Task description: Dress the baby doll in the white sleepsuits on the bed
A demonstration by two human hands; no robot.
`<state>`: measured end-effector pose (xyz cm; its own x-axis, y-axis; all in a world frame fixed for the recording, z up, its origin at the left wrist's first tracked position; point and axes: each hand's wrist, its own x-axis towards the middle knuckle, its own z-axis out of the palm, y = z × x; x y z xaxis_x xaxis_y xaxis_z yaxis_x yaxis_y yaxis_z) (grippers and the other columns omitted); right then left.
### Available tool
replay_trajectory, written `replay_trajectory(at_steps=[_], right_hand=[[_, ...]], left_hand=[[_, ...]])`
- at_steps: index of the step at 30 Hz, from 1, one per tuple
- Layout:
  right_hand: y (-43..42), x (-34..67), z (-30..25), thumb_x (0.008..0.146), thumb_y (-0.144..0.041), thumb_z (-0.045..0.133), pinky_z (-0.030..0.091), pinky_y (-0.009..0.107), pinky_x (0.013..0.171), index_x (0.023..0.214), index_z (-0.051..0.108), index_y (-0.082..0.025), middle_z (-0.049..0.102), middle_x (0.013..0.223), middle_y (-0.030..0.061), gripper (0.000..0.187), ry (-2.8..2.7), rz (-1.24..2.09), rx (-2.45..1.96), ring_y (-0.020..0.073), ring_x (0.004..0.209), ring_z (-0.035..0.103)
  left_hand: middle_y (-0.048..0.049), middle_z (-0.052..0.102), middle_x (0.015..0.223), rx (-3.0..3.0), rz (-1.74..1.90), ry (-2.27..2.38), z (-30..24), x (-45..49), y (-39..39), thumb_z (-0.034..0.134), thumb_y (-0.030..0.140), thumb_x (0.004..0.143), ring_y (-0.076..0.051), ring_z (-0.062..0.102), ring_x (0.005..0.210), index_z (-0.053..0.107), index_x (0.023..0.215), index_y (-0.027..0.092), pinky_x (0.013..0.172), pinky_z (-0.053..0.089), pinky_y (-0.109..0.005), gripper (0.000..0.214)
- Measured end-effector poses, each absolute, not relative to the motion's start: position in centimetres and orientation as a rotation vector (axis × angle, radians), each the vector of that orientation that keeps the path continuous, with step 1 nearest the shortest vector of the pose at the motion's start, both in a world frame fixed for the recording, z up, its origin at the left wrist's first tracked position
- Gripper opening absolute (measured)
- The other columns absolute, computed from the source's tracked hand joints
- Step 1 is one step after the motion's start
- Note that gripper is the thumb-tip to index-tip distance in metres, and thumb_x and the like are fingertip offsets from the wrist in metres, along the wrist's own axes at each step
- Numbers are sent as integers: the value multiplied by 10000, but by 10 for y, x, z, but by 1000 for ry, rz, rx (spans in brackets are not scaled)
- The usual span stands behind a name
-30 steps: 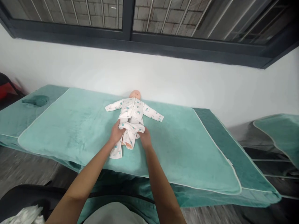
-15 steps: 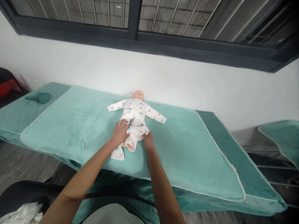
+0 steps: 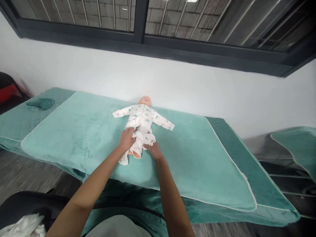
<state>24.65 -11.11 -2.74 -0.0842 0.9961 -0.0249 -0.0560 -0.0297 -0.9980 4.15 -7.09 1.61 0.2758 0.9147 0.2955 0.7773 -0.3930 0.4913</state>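
Observation:
A baby doll (image 3: 145,100) lies on its back on the green bed cover (image 3: 197,158), its head toward the wall. It wears a white printed jacket (image 3: 140,115) with the sleeves spread wide. White printed pants (image 3: 143,139) are bunched around its hips and legs, and a bit of bare leg shows at one cuff. My left hand (image 3: 127,140) grips the waist of the pants on the left side, fingers curled over the cloth. On the right side, my right hand (image 3: 153,150) is closed on the pants, its fingertips partly hidden under the fabric.
A face hole (image 3: 41,103) is at the bed's left end. Behind the bed are a white wall (image 3: 98,72) and a barred window. A black chair (image 3: 29,207) with crumpled white cloth (image 3: 23,226) stands at lower left. Another green-covered surface (image 3: 296,141) is at right.
My right hand has shifted slightly left and inward under the pants' edge. The loose pant leg at lower left has drawn up a little. My left hand stays at the waist.

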Motion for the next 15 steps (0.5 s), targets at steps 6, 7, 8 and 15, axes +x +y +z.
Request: replay_trajectory(at_steps=[6,7,8,15], right_hand=[[-111,240,-29,774,-342,739,491,476,1035,1121,727,-233,743,1187,61,365,-1177,1116,-1152,299,1125,661],[-111,240,-30,782,-333,722,483,470,1041,1123,717,-229,739,1189,63,357,-1167,1086,-1161,296,1134,652],[-111,239,-31,787,-327,706,474,467,1047,1129,703,-224,731,1197,67,357,-1156,1058,-1173,294,1146,641],[-114,240,-37,824,-392,626,466,444,1019,1212,565,-223,654,1258,90,428,-1072,884,-1207,264,1145,603]], left_hand=[[-119,648,1316,2285,761,1493,21,38,-71,590,134,810,-309,464,1377,655,1101,217,1215,186,-576,310],[-115,677,1249,2308,759,1504,24,40,-70,587,136,815,-318,481,1353,663,1061,220,1221,129,-602,271],[-110,697,1177,2319,768,1519,27,42,-69,584,145,825,-322,503,1318,666,1020,221,1221,98,-613,224],[-68,698,1049,1956,847,1505,49,44,-63,617,218,791,-270,607,1059,664,973,195,965,452,-396,190]])
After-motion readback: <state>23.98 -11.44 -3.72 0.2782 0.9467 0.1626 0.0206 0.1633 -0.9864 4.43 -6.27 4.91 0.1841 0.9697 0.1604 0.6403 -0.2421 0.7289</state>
